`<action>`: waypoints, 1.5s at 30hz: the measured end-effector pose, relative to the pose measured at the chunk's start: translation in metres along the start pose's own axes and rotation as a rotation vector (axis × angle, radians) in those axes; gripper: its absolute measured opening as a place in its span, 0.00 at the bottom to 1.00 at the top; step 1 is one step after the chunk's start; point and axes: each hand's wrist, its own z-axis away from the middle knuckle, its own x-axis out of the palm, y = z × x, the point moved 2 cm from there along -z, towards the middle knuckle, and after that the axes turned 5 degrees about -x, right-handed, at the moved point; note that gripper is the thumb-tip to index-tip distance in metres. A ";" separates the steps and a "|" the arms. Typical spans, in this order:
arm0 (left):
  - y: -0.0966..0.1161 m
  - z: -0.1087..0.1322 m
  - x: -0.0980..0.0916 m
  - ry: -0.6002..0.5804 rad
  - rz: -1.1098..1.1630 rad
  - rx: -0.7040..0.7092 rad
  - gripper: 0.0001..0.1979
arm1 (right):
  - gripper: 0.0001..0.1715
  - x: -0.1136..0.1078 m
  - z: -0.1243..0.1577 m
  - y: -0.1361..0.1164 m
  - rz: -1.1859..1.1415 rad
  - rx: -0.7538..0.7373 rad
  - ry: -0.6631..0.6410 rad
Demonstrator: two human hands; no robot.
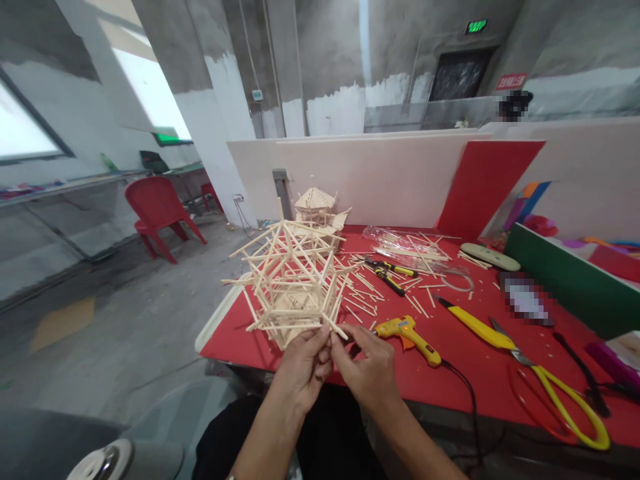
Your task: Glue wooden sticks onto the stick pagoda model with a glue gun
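A lattice frame of thin wooden sticks (293,283) stands at the near left corner of the red table (480,373). My left hand (303,367) pinches the frame's lower near edge, fingers closed on its sticks. My right hand (367,367) is beside it, fingers pinched on a stick at the same edge of the frame. A yellow glue gun (407,335) lies just right of my right hand, its black cord running off the table's front.
A finished stick pavilion (317,207) stands behind the frame. Loose sticks (370,293), yellow-handled pliers (390,272), a clear plastic bag (415,250), a yellow utility knife (477,323) and yellow scissors (560,387) lie on the table. White and red boards (480,183) wall the back. A red chair (160,210) stands on the floor to the left.
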 end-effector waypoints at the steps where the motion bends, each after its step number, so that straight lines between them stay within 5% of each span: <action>1: 0.000 0.000 0.000 0.001 -0.006 -0.002 0.16 | 0.07 0.000 0.000 0.000 0.003 0.002 -0.002; 18: -0.004 0.013 -0.011 0.094 0.136 -0.017 0.08 | 0.14 -0.011 0.009 0.000 -0.049 0.082 -0.065; 22: -0.010 0.021 -0.014 0.173 0.263 -0.059 0.08 | 0.06 -0.020 0.023 -0.002 0.005 0.141 0.038; 27: -0.015 0.033 -0.012 0.095 0.360 -0.078 0.12 | 0.06 -0.016 0.041 -0.016 0.053 0.025 -0.201; 35: -0.019 0.050 -0.005 0.051 0.361 -0.050 0.14 | 0.07 0.002 0.043 -0.036 0.089 -0.014 -0.385; 41: -0.032 0.057 -0.009 0.099 0.197 0.082 0.10 | 0.09 -0.004 0.046 -0.028 0.022 0.126 -0.318; 45: -0.039 0.055 -0.018 0.193 0.042 0.173 0.13 | 0.07 -0.010 0.051 -0.024 0.045 0.067 -0.262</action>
